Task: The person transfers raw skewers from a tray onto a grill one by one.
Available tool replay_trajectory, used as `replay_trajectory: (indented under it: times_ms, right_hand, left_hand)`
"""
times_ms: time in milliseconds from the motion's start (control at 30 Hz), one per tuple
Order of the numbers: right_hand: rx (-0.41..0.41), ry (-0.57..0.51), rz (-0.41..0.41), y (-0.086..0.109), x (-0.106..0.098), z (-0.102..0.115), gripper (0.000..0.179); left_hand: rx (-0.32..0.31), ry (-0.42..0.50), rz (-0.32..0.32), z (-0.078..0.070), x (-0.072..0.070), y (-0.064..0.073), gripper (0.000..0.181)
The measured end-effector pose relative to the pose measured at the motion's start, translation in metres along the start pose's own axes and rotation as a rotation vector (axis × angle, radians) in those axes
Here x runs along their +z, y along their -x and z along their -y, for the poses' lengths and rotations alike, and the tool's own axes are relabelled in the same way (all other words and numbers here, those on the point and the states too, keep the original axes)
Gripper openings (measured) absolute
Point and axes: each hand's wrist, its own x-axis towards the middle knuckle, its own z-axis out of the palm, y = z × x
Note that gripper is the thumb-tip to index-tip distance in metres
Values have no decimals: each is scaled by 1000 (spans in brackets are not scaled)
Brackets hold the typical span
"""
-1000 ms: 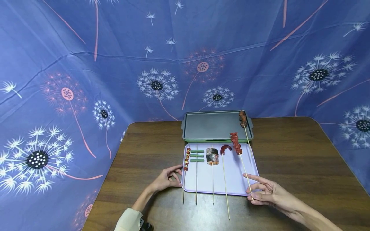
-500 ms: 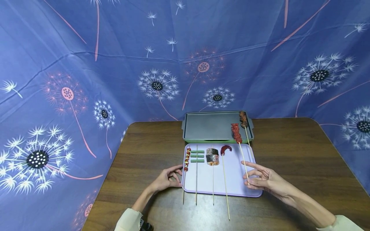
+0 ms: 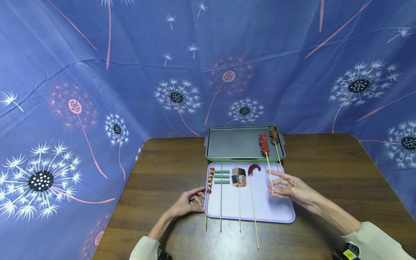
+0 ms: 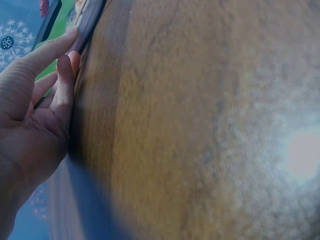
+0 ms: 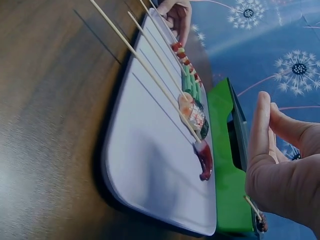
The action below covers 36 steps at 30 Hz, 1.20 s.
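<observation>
My right hand (image 3: 294, 191) pinches the stick of a red meat skewer (image 3: 264, 143), whose meat end is over the right part of a grey griddle (image 3: 234, 142). Whether the meat touches the griddle I cannot tell. In the right wrist view the hand (image 5: 285, 155) hides this skewer. A browned meat skewer (image 3: 273, 135) lies just to its right on the griddle. At the left edge of the pale lilac tray (image 3: 269, 215), the fingertips of my left hand (image 3: 186, 203) touch the rim, fingers relaxed; the left wrist view shows them against the tray's edge (image 4: 90, 22).
On the tray lie a red-and-yellow skewer (image 3: 210, 180), a green bean-like skewer (image 3: 222, 177), a fish skewer (image 3: 238, 177) and a dark red curled skewer (image 3: 254, 168). Their sticks overhang its front edge. The griddle's green base (image 5: 227, 185) stands behind the tray, before a blue curtain (image 3: 208, 72).
My right hand has moved forward and slightly left, carrying the red meat skewer from above the tray to over the griddle. The left hand stays in place at the tray's edge.
</observation>
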Motion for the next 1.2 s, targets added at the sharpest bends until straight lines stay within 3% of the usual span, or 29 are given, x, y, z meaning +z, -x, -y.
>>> replay_trajectory:
  times_ms: [167,400,600,833,1000,1200]
  right_hand:
    - [32,32,-65,-9,-2,6,63]
    - [67,209,-183,-20,-1,6,78]
    - [39,251,-270,-24,1,5,75]
    - [-73,531,-410,-29,6,3,65]
    - [-61,651,-484,-34,7,2,57]
    - [-29,666,-504,-37,7,2,55]
  left_hand:
    - [2,-5,-7,0,1,0,81]
    - [15,-3,-5,-1,2,-2,81]
    - [37,7,-7,-1,2,-2,80]
    - [40,20,-18,-1,2,-1,79]
    - [37,21,-21,-2,3,0,78]
    - [37,22,-24,0,3,1,77]
